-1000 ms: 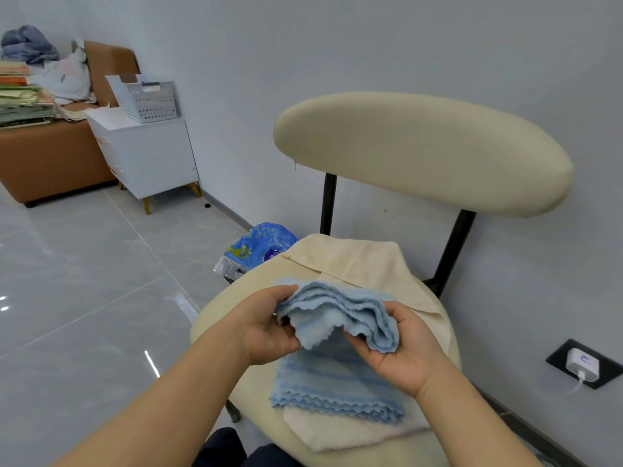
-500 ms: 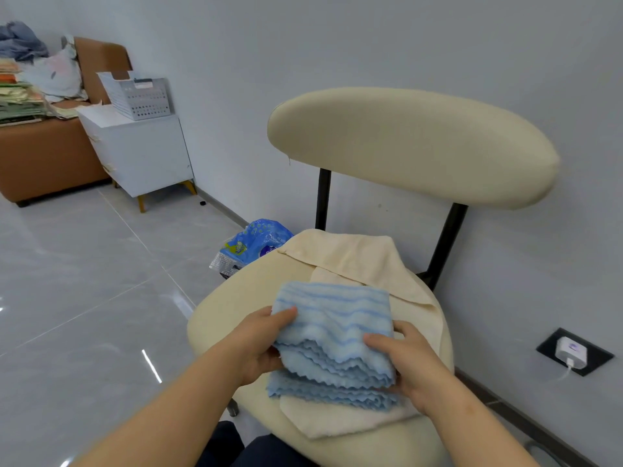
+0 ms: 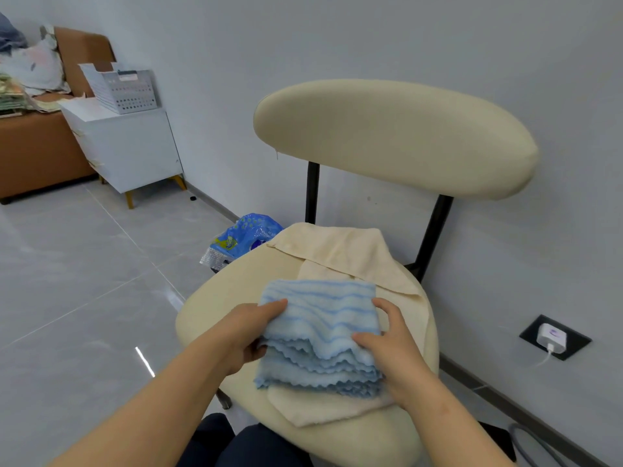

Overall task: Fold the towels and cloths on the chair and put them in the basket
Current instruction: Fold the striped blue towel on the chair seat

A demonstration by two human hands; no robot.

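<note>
Gripping the folded blue cloth by its sides, left hand and right hand hold it near the chair seat's front edge, atop the cream towel — apparently unfolded. Both have yet to reach the basket — well apart.

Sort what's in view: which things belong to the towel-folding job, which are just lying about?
Job: blue striped cloth, gripped by left hand and right hand; cream towel beneath it; chair; white basket on the cabinet.
Lying about: blue plastic pack, brown sofa, wall charger.
</note>
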